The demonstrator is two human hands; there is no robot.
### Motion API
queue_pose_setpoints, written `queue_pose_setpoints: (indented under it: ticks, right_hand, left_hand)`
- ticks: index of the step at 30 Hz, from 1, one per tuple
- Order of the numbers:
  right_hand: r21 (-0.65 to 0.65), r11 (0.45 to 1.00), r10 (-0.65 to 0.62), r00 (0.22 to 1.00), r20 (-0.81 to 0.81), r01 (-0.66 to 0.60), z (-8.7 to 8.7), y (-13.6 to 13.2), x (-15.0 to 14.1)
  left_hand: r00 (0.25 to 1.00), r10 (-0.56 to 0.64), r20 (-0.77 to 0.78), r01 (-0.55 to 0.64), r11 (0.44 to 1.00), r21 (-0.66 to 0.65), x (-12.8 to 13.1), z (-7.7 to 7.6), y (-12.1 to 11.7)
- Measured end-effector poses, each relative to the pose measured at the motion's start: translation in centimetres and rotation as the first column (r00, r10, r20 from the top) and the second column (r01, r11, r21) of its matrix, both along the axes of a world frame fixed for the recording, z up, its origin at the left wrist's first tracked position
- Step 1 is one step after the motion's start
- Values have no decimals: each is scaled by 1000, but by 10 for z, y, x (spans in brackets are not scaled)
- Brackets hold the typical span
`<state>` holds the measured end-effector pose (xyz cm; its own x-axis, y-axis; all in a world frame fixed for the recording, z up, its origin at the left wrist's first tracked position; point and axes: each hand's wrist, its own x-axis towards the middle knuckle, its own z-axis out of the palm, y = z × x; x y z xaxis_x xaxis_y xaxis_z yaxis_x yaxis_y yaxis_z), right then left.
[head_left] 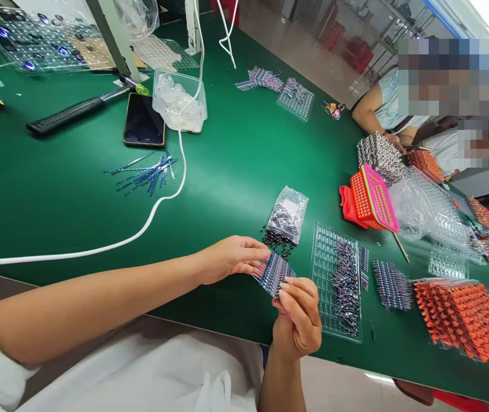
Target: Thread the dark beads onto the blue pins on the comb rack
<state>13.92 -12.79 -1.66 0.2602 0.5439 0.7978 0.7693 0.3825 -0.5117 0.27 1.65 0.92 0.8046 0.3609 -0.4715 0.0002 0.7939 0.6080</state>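
Holding one striped bundle (275, 276), left hand (231, 258), right hand (299, 313), one bag (287, 214) nearby

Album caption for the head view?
Left hand and right hand hold a patterned bundle over a green table, near dark beads.

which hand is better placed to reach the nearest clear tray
Likely the right hand: it's beside the clear tray; the left hand is farther off, across the striped bundle both hold.
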Motion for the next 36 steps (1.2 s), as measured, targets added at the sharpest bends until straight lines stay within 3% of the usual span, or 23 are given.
queue_pose_setpoints:
  ticks: [3,7,10,12,14,16,19,21,24,30,36]
  right_hand:
    - [-61,998,8,998,63,-4,1,-2,0]
    - [-301,950,116,987,112,-77,2,-1,-1]
    - [-356,926,132,991,-2,-124,4,1,-3]
    - [-343,925,99,974,-202,-165,5,3,-4]
    - [-308,923,72,890,-451,-230,6,5,-3]
    - [-267,922,37,747,-664,-282,5,7,0]
    - [-273,919,-66,571,-819,-286,0,8,5]
    - [-327,914,-161,523,-837,-242,-4,7,6]
    - [-404,892,-252,517,-818,-204,-9,4,6]
    - [-429,860,-227,548,-805,-275,-8,2,5]
    - [-420,836,-233,465,-854,-353,-9,4,5]
  left_hand:
    - [1000,2,-27,-3,999,-36,-2,3,2]
    - [998,56,-40,-57,998,-4,-4,7,7]
    - [984,167,-64,-163,984,75,-5,9,13]
    - [978,198,-68,-185,969,162,-5,9,14]
    - [981,184,-60,-165,958,236,-5,9,13]
    - [988,142,-53,-122,954,273,-4,8,7]
    - [996,72,-43,-56,953,299,-3,2,-5]
    - [999,30,-35,-19,954,300,-2,-2,-11]
    - [1000,-25,-13,27,961,277,0,-4,-16]
    - [998,-60,-20,63,961,268,1,1,-11]
    - [998,-57,-21,61,955,289,0,0,-11]
